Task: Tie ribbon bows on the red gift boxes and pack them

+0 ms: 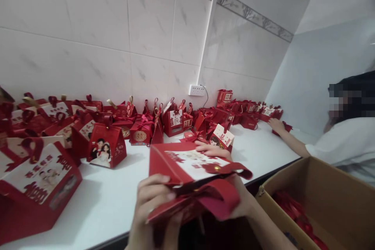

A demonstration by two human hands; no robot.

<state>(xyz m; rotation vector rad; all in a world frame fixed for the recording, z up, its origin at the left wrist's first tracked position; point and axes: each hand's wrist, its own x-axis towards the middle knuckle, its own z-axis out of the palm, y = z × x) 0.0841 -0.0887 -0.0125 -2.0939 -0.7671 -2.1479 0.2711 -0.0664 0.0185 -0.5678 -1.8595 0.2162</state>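
Many red boxes (189, 164), white tabletop (104, 195), marbled tile wall (90, 43)

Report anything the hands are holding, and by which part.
A red gift box: left hand on its near left side, right hand on its far side.

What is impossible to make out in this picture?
All in the head view:
Held box: its walls hide any contents.
Right hand: the held box and its ribbon hide the palm.
Carton: cut off by the right and bottom edges.
Front-left box: cut off by the left edge.
Farthest boxes: lettering too small.
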